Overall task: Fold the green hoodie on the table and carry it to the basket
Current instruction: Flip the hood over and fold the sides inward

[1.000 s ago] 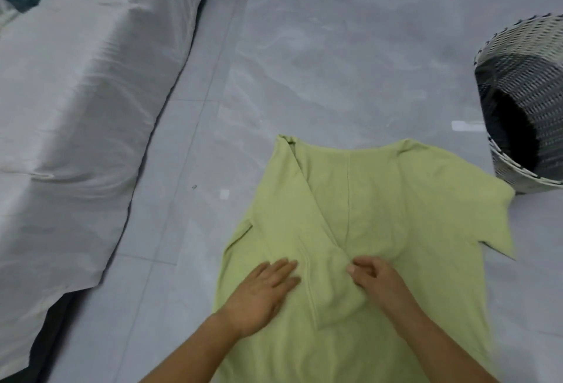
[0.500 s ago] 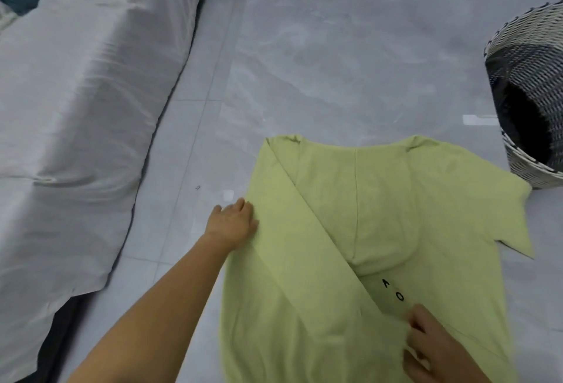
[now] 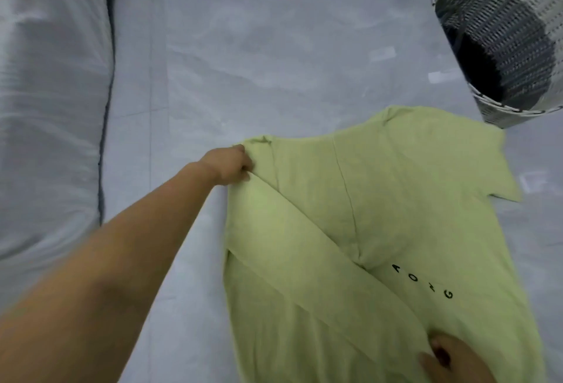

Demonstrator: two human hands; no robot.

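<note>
L hand (image 3: 229, 164) pinches green hoodie (image 3: 380, 230) shoulder — R hand (image 3: 451, 358) grips sleeve.

A white sheet-draped piece of furniture (image 3: 51, 102) stands left, across a tiled floor strip (image 3: 134, 78).

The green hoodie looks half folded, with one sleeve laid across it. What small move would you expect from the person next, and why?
Probably folding the other side in. The left hand grips the hoodie at its far left corner, and that side's sleeve already lies diagonally across the front. The sleeve on the basket side is spread flat on the table. The right hand rests near the hem.
</note>
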